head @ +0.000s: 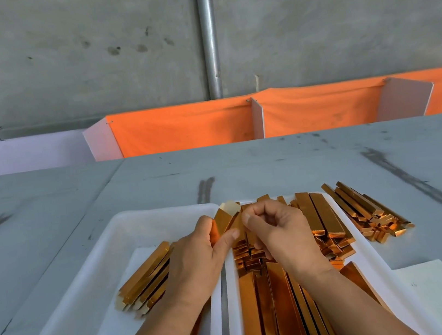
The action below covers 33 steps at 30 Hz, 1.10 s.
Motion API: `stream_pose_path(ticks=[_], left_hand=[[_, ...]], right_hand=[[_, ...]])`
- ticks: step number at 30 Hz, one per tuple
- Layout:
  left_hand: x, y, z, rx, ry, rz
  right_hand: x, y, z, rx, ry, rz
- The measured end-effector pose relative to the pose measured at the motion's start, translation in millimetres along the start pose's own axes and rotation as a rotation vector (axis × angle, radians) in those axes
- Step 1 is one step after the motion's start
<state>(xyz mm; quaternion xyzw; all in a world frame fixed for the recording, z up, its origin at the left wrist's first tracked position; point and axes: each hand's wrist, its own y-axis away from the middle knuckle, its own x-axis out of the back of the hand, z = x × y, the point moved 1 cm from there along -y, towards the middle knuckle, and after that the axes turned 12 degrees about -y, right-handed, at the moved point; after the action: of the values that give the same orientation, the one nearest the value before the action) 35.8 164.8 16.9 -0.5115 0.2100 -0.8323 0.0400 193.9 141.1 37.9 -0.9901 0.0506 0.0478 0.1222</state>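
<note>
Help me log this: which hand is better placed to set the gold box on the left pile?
Left: the left hand grips the gold box, and the pile lies beside it; the right hand is farther.

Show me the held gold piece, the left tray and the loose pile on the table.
gold piece (226, 219), head view, shiny upper face.
left tray (163, 213), head view, bare far rim.
loose pile (364, 212), head view, middle strips.
</note>
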Motion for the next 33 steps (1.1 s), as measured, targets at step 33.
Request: stream_pose_path(ticks=[33], left_hand=[[-2.4, 4.0, 10.5, -0.214, -0.391, 0.155]], right_hand=[[3.6, -5.2, 8.4, 0.092, 0.398, 0.024]])
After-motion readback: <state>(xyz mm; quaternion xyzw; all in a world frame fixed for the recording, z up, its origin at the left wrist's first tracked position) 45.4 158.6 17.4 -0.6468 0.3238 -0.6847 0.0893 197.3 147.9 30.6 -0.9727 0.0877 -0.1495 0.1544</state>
